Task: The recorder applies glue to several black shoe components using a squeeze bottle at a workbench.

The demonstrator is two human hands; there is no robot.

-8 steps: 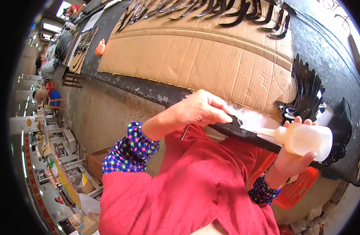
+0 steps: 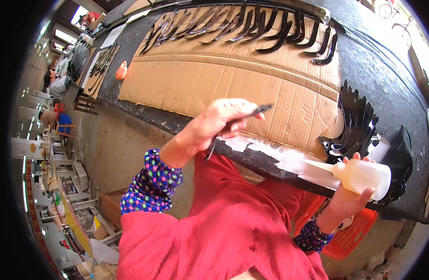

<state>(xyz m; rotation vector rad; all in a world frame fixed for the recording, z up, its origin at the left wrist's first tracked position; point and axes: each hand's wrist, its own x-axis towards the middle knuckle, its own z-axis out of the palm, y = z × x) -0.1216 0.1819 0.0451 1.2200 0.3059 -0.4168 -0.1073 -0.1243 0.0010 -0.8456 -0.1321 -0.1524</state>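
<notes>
The head view looks down — close over left hand, right hand and worktable.

A dark, scuffed worktable bears a corrugated cardboard sheet. Left of the sheet lies a crumpled orange plastic bag; at its right edge, fanned black strips. Glossy curved strips line the sheet's far part.
</notes>
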